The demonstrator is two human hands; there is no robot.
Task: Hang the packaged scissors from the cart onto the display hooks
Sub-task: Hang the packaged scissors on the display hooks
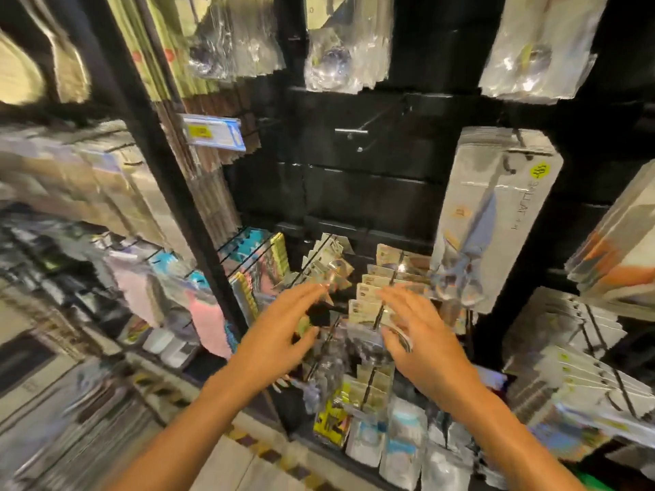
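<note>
Both my hands reach toward the lower middle of a black display wall. My left hand (283, 329) has its fingers spread and relaxed and holds nothing, just below a hook of small packs (328, 265). My right hand (421, 334) is spread too, its fingers over a row of card-backed packs (381, 287) on a hook; I cannot tell whether it touches them. A large pack of blue-handled scissors (492, 221) hangs to the right. An empty hook (352, 131) juts out above. The cart is out of view.
Clear-bagged goods (345, 54) hang along the top. A black upright post (166, 164) divides this bay from blurred shelves at left. Stacks of flat packs (567, 352) fill the right side. More small packs (390, 444) hang below my hands. A price tag (214, 132) sits at upper left.
</note>
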